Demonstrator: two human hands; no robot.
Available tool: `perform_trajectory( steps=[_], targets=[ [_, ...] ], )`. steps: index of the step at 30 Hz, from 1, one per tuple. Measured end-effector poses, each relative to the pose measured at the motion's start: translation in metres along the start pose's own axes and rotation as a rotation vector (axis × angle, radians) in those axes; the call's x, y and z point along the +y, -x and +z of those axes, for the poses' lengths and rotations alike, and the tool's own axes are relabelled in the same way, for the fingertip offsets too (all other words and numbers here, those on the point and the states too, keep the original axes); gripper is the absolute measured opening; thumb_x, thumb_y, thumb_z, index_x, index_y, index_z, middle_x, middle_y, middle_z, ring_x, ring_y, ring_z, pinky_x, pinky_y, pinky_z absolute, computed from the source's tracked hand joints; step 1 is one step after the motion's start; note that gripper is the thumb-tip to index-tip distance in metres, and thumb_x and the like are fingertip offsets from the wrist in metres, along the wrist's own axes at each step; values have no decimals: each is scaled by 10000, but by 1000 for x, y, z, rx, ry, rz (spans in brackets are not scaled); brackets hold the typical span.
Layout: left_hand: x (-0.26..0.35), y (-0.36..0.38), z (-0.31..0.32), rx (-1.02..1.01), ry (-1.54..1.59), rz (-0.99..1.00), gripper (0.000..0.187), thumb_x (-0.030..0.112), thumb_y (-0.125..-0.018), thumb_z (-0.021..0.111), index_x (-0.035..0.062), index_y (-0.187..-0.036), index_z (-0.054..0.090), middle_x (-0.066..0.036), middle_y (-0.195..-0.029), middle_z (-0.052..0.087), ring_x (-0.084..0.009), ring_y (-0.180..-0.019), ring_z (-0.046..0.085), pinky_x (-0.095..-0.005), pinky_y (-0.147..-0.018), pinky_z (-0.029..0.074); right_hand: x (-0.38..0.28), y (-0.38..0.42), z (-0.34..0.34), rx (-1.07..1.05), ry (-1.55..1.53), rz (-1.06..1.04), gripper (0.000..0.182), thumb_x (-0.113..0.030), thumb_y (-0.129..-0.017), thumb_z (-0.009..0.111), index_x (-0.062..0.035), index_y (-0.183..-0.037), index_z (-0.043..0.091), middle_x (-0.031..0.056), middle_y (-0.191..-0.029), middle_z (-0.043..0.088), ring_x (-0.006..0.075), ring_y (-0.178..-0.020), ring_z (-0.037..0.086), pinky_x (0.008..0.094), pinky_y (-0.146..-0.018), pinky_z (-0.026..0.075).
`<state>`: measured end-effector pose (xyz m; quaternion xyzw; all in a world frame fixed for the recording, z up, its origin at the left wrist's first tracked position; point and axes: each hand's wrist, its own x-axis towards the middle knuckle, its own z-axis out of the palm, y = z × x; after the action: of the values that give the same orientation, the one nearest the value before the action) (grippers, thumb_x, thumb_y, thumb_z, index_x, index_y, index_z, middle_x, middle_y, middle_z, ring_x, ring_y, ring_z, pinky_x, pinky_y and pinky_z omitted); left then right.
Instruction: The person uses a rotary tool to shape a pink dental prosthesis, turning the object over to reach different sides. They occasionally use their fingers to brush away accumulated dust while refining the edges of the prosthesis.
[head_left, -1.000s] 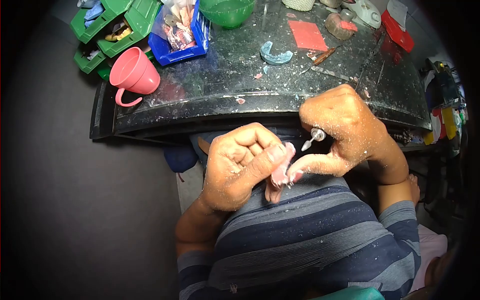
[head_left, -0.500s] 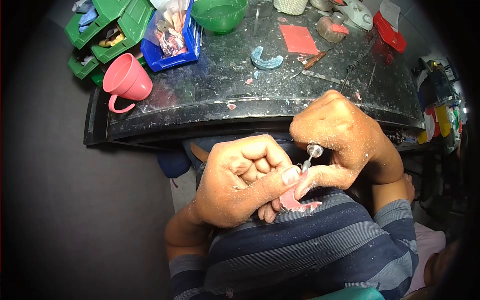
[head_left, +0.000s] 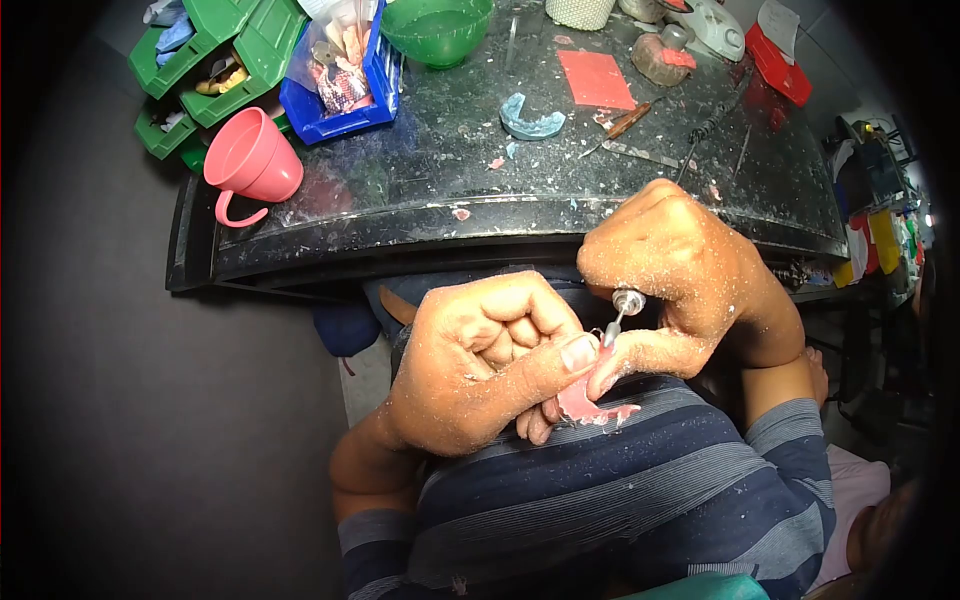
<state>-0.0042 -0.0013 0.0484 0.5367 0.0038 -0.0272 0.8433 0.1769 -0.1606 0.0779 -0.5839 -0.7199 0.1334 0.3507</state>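
Pink denture piece (head_left: 590, 405), pinched in the left hand (head_left: 480, 370), has dropped lower toward the lap, and the right hand (head_left: 680, 265), clenching the rotary tool (head_left: 624, 308), has followed, bur now touching it.

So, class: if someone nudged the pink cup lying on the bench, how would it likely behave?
The pink cup lies on its side near the bench edge, so it would probably roll in a curve. Its handle may stop it. It looks light, likely plastic.

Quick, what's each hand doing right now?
Left hand: closed, holding the pink piece.
Right hand: closed around the grinding tool.
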Motion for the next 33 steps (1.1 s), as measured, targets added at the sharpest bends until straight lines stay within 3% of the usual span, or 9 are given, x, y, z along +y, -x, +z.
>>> perform_trajectory(
  steps=[33],
  targets=[
    [-2,1,0,-4,37,67,115,33,-1025,631,-74,-987,614,-126,-780,715,-66,-571,639,-191,-498,498,5,1,2,-7,-25,-12,537,-364,-780,860,-74,-606,443,105,-556,425,328,-463,459,391,-451,324]
  ],
)
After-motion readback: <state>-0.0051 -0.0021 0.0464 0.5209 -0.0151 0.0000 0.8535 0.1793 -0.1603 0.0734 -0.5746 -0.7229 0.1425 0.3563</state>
